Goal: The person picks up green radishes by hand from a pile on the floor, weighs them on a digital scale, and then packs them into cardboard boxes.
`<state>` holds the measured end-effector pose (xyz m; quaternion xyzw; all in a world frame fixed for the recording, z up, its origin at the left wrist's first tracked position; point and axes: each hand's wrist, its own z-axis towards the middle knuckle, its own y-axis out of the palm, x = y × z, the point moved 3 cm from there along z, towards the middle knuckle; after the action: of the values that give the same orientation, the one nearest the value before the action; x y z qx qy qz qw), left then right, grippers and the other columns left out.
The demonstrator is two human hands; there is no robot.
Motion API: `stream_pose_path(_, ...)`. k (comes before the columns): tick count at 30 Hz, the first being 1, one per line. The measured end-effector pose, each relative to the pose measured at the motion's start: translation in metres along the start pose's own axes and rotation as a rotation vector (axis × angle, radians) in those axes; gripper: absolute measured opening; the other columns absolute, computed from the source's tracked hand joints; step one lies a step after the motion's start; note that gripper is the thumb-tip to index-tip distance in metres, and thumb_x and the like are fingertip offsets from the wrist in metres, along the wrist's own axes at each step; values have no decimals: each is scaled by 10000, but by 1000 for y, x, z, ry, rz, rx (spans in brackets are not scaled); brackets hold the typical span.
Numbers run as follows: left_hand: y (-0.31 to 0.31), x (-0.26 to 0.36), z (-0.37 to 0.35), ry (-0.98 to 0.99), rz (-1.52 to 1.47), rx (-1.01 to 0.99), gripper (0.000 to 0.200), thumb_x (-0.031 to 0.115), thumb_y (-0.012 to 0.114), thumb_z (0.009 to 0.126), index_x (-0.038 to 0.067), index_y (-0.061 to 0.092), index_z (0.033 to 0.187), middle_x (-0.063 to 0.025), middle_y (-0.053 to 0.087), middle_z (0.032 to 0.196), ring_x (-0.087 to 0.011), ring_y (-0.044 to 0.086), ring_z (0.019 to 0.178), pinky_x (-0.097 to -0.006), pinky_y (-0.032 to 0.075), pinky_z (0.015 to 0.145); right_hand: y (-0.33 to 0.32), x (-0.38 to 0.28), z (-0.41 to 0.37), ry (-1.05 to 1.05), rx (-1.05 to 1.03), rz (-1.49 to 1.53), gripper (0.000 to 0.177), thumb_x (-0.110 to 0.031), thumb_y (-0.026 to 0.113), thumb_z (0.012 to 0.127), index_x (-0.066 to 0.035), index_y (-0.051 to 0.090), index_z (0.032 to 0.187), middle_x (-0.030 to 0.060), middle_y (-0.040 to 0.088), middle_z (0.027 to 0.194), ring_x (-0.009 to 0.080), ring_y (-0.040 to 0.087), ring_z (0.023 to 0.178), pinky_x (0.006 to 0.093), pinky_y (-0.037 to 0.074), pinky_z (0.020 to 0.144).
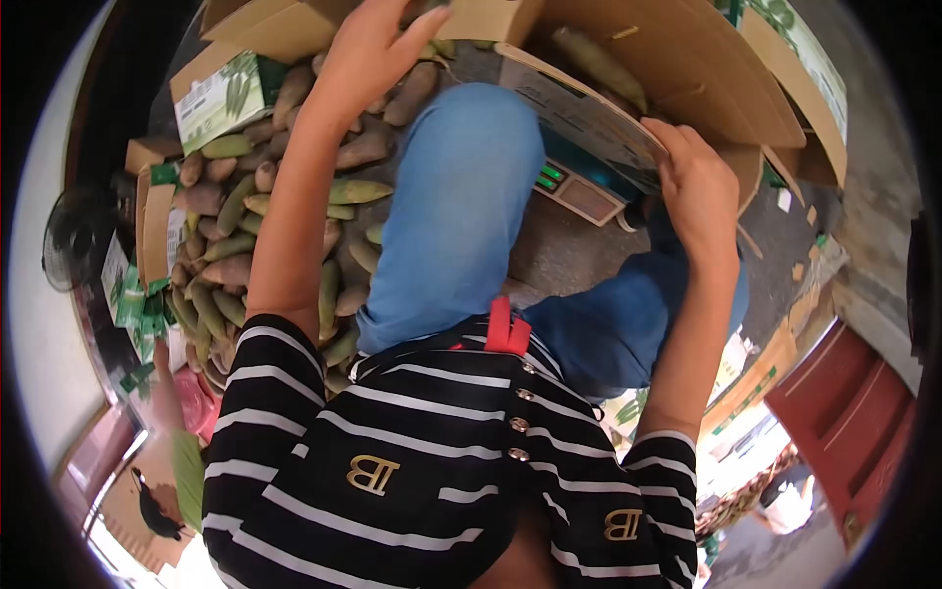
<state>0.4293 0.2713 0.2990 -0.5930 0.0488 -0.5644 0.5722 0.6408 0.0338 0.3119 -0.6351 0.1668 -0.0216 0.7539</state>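
Observation:
My left hand (378, 49) reaches over a heap of long root vegetables (231, 245), green and earthy brown, perhaps radishes. Its thumb is stretched away from the fingers, and the fingertips are cut off by the top edge; nothing shows in the grip. With bent fingers, my right hand (695, 182) grips the near edge of an open cardboard box (706, 59). Inside the box lies a long greenish vegetable (601, 67). Under the box's near side is a digital scale (589, 199) with a lit green display.
Printed cartons (224, 103) stand around the heap on the left. A fan (74, 239) is at the far left. A co-worker's blurred arm in a green sleeve (186, 471) is near a pink basin (201, 398). Cardboard scraps and a red door (844, 412) are at right.

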Motion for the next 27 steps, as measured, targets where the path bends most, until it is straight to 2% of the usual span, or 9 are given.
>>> stream_pose_path(3, 12, -93, -64, -269, 261, -106, 364, 245, 633, 854, 22, 548, 1129, -190, 611, 943, -375, 602, 831, -422, 504, 728, -2, -2, 2, 34, -42, -6, 269, -76, 614, 808, -130, 638, 1071, 88, 612, 893, 297, 613, 842, 394, 488, 721)
stream_pose_path(5, 35, -164, -120, -345, 527, -345, 342, 203, 635, 830, 39, 543, 1117, -179, 594, 983, -362, 591, 919, -437, 506, 743, -3, -4, 2, 55, -59, -4, 283, -66, 619, 806, -127, 637, 1082, 86, 621, 920, 298, 614, 858, 389, 487, 733)
stream_pose_path(7, 54, -187, -171, -390, 772, -526, 326, 166, 619, 824, 70, 542, 1126, -152, 578, 1064, -344, 576, 994, -462, 501, 766, -3, -7, 1, 60, -40, 7, 303, -54, 621, 803, -128, 636, 1096, 83, 629, 947, 297, 616, 877, 384, 487, 744)
stream_pose_path(9, 78, -224, -219, -515, 774, -726, 388, 130, 643, 798, 93, 533, 1168, -113, 556, 1158, -312, 523, 1110, -488, 463, 846, -3, -8, 3, 70, -53, 7, 304, -49, 616, 811, -129, 637, 1104, 83, 632, 956, 299, 617, 879, 381, 488, 744)
stream_pose_path(12, 82, -243, -256, -541, 838, -832, 450, 86, 658, 783, 101, 510, 1208, -107, 526, 1216, -294, 467, 1183, -491, 401, 942, -3, -8, 4, 89, -59, -11, 291, -50, 610, 828, -130, 642, 1106, 85, 632, 954, 304, 618, 864, 377, 491, 738)
stream_pose_path(15, 86, -264, -290, -539, 827, -879, 523, 56, 673, 768, 105, 479, 1251, -104, 483, 1278, -281, 434, 1214, -472, 370, 982, -3, -11, 6, 98, -57, -21, 273, -54, 605, 843, -133, 648, 1101, 89, 633, 955, 307, 620, 849, 371, 494, 733)
stream_pose_path(16, 88, -262, -296, -436, 898, -799, 540, 63, 675, 771, 111, 465, 1267, -104, 470, 1284, -287, 436, 1204, -475, 366, 988, -3, -12, 7, 104, -52, -22, 267, -56, 605, 847, -133, 650, 1098, 90, 634, 956, 308, 621, 846, 368, 495, 732)
stream_pose_path(25, 103, -248, -279, -620, 974, -927, 501, 130, 707, 744, 106, 496, 1197, -87, 512, 1177, -264, 453, 1172, -447, 366, 930, -3, -11, 10, 132, -66, 0, 255, -46, 600, 849, -119, 649, 1088, 102, 634, 969, 313, 624, 865, 368, 493, 749)
stream_pose_path(27, 114, -255, -310, -579, 936, -810, 509, 172, 739, 708, 88, 518, 1159, -98, 536, 1121, -283, 510, 1104, -439, 401, 894, -4, -13, 9, 122, -70, -11, 264, -41, 597, 843, -117, 648, 1090, 100, 634, 966, 315, 623, 864, 370, 492, 747)
